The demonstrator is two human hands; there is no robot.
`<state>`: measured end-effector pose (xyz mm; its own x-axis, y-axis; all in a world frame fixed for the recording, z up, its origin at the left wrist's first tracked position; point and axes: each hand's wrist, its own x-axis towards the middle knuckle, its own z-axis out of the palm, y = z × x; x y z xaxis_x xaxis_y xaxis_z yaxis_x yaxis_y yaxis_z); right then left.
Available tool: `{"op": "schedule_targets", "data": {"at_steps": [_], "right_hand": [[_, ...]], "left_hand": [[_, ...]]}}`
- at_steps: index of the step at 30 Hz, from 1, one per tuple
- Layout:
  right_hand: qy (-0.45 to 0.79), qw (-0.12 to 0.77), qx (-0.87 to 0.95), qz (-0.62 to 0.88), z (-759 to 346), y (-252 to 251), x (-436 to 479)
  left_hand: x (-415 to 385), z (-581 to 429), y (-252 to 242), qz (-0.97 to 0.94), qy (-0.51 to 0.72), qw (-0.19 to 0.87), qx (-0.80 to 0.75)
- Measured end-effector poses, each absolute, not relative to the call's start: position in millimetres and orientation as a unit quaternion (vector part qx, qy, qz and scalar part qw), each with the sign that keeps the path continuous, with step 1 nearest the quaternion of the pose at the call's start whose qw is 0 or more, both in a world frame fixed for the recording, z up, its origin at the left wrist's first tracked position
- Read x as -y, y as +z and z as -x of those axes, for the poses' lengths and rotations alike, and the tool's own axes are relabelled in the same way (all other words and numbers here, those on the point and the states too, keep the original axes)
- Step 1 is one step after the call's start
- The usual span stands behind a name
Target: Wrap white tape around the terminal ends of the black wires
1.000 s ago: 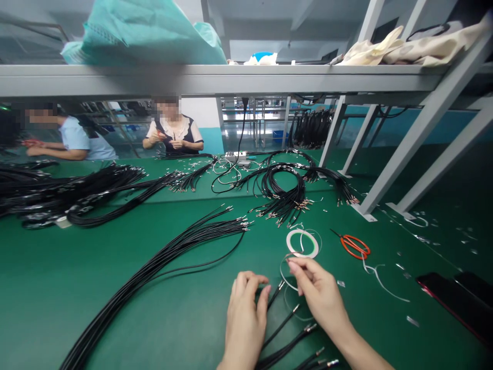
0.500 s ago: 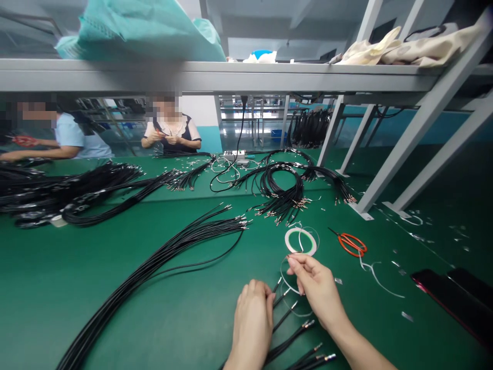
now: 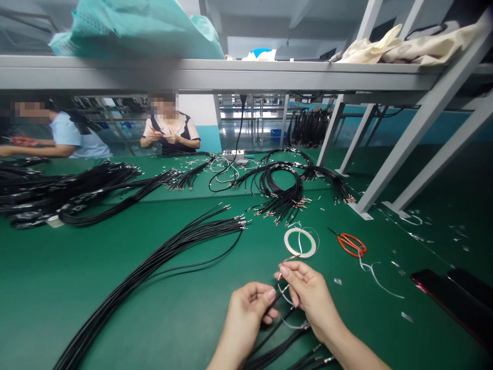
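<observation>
My left hand [image 3: 249, 309]: closed on one black cable [image 3: 276, 302], slanting forward-right. My right hand [image 3: 307, 289]: pinching a pale strip [image 3: 287, 299], nearer the cable's tip.

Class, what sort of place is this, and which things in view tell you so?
Probably a cable-assembly workshop: bundles of thin black cables with metallic tips lie on a long, flat green work surface, and a person in a dark-and-cream top works at its far side.

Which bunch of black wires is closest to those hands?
The bottom bunch, beside the left hand; others, like the long curved bunch and round coil, lie farther off.
</observation>
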<state>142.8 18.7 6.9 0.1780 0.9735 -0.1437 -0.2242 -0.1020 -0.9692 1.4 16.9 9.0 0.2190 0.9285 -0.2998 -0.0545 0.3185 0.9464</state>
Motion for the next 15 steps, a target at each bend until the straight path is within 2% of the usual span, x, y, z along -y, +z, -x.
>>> {"op": "schedule_targets", "data": {"at_steps": [3,6,10,12,13,15], "right_hand": [[0.521,0.574,0.367,0.514,-144,6,-19],[0.512,0.585,0.363,0.514,-143,1,-19],[0.497,0.596,0.359,0.519,-141,-5,-18],[0.492,0.598,0.361,0.520,-139,-6,-17],[0.491,0.599,0.361,0.519,-139,-6,-17],[0.492,0.600,0.361,0.517,-138,-5,-17]], "left_hand": [[-18,3,8,-0.478,0.366,0.645,-0.471],[-22,11,2,-0.531,0.359,0.584,-0.499],[-26,20,0,-0.603,0.385,0.354,-0.603],[-24,18,5,-0.639,0.413,0.257,-0.595],[-22,16,7,-0.663,0.403,0.268,-0.570],[-18,10,11,-0.668,0.355,0.375,-0.536]]}}
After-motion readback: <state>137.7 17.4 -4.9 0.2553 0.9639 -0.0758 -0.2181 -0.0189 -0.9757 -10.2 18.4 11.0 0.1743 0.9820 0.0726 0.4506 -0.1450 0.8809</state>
